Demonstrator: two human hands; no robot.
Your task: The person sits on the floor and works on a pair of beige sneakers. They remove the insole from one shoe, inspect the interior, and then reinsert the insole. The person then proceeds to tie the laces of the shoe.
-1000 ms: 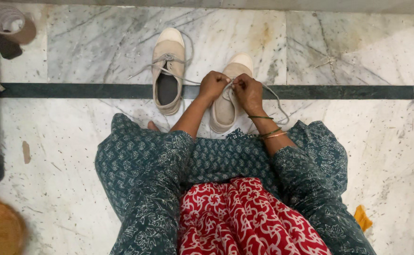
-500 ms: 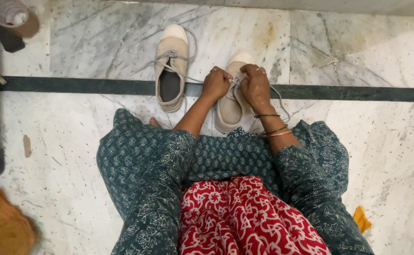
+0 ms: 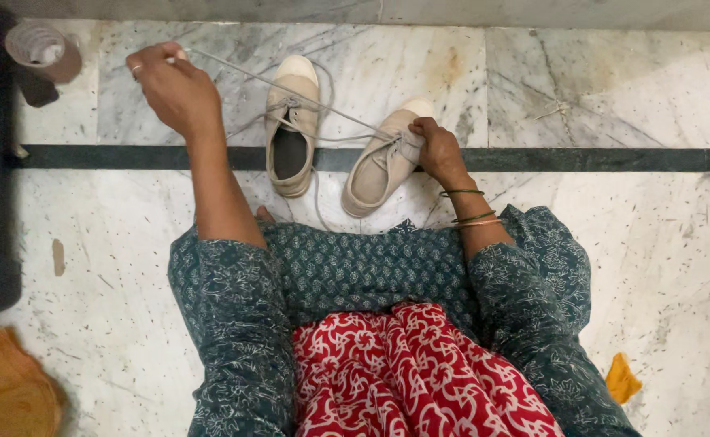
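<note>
The lace (image 3: 290,91) is now drawn far out to the upper left, pinched in the left hand (image 3: 173,85) (both hands were together at the shoe a moment ago), while the right-hand shoe (image 3: 383,162) on the marble floor (image 3: 614,97) is pinned under the closed right hand (image 3: 436,150), so the lacing is being pulled through.

No packages, labels, signs or screens in view.
</note>
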